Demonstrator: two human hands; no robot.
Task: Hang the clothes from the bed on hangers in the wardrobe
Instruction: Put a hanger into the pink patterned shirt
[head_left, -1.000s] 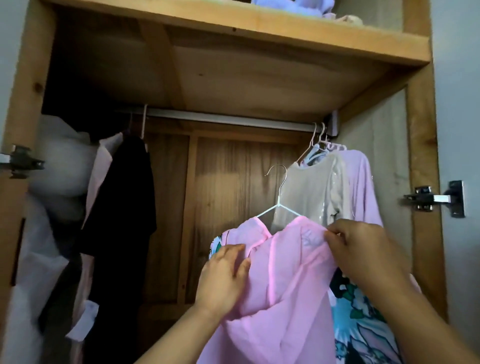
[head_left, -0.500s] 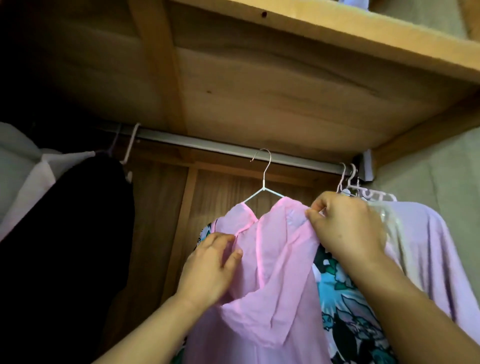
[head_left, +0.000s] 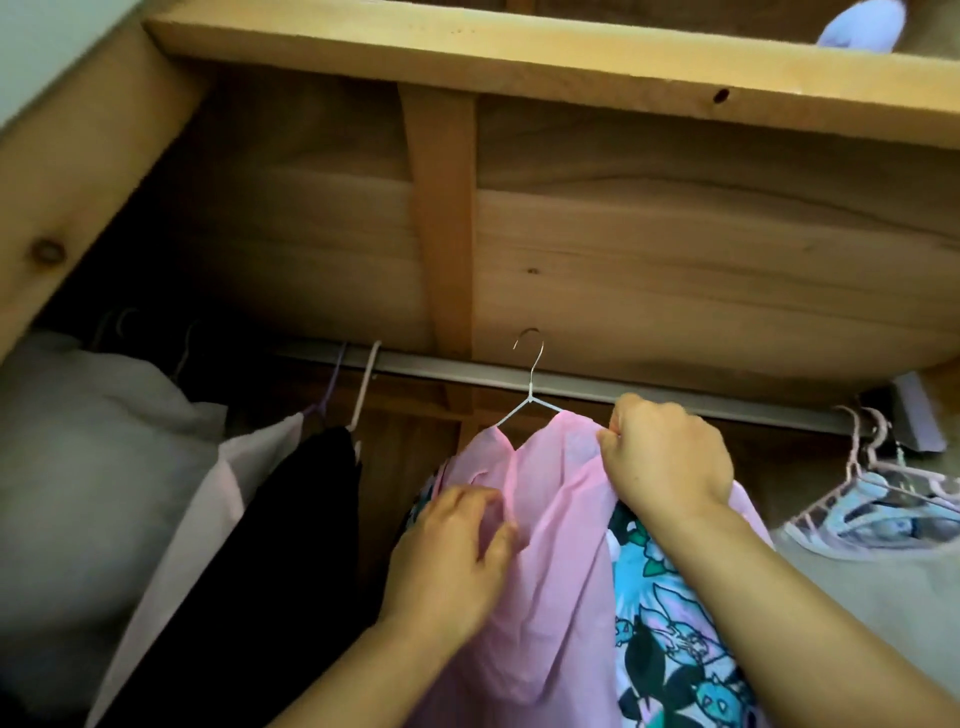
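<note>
A pink garment (head_left: 556, 545) with a floral blue lining hangs on a white wire hanger (head_left: 529, 395). The hanger's hook reaches up in front of the grey wardrobe rail (head_left: 675, 397); whether it rests on the rail is unclear. My right hand (head_left: 665, 457) grips the garment's right shoulder together with the hanger arm. My left hand (head_left: 452, 561) pinches the pink fabric at the left side of the neckline. Both hands are just below the rail.
A black garment (head_left: 280, 545) and a pale pink one (head_left: 208, 519) hang left of the pink garment. Several hangers with light clothes (head_left: 883, 499) crowd the rail's right end. A wooden shelf (head_left: 519, 67) runs overhead. A grey bundle (head_left: 88, 467) fills the far left.
The pink garment and hanger have risen toward the rail, hook now level with it. The camera tilted up and closer. Both hands kept their hold.
</note>
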